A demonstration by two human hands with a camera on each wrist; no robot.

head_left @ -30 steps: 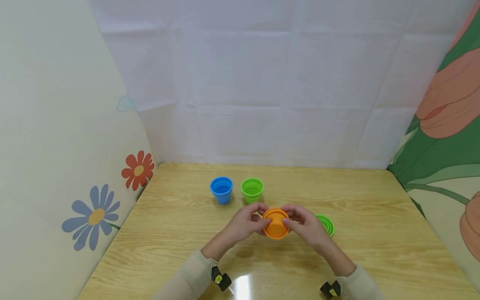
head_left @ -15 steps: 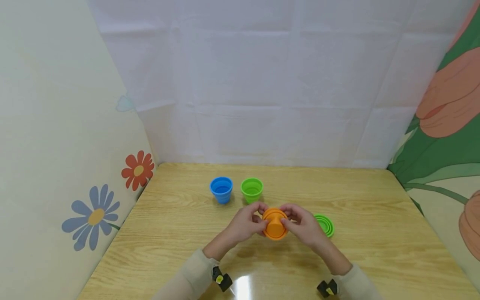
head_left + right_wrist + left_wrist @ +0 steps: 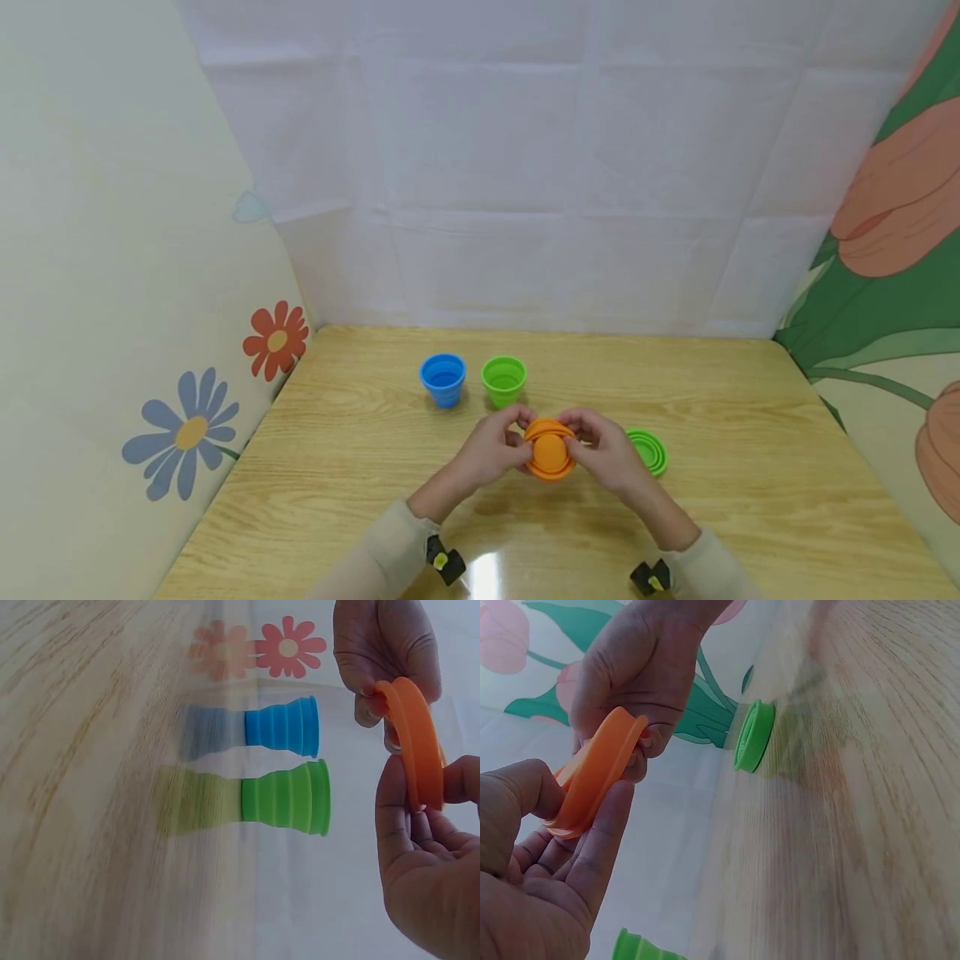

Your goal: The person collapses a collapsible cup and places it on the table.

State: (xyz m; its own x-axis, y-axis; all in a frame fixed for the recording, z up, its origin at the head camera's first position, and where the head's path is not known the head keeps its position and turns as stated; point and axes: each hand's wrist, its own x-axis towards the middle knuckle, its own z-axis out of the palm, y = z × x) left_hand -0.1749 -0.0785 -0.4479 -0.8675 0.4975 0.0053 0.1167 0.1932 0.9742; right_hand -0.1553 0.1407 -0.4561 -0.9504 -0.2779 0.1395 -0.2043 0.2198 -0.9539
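An orange collapsible cup (image 3: 550, 454) is held up over the table between both hands, its round base facing the head camera. It looks nearly flat from the side in the left wrist view. My left hand (image 3: 495, 444) grips its left edge, thumb on the base side and fingers behind the rim. On the opposite edge my right hand (image 3: 606, 448) pinches it the same way. Just beyond the right hand lies a flattened green collapsible cup (image 3: 649, 452). Behind the left hand stands an expanded green cup (image 3: 505, 379), with an expanded blue cup (image 3: 443, 379) to its left.
The wooden table (image 3: 360, 467) is glossy and reflects light near its front. A white cloth (image 3: 480, 167) hangs along its back edge. Walls painted with flowers (image 3: 192, 433) flank it on both sides.
The orange cup's middle has been pushed in, from a protruding, dented base to a flatter disc within the rim. Both hands stay almost in place, the right forearm shifting slightly left.
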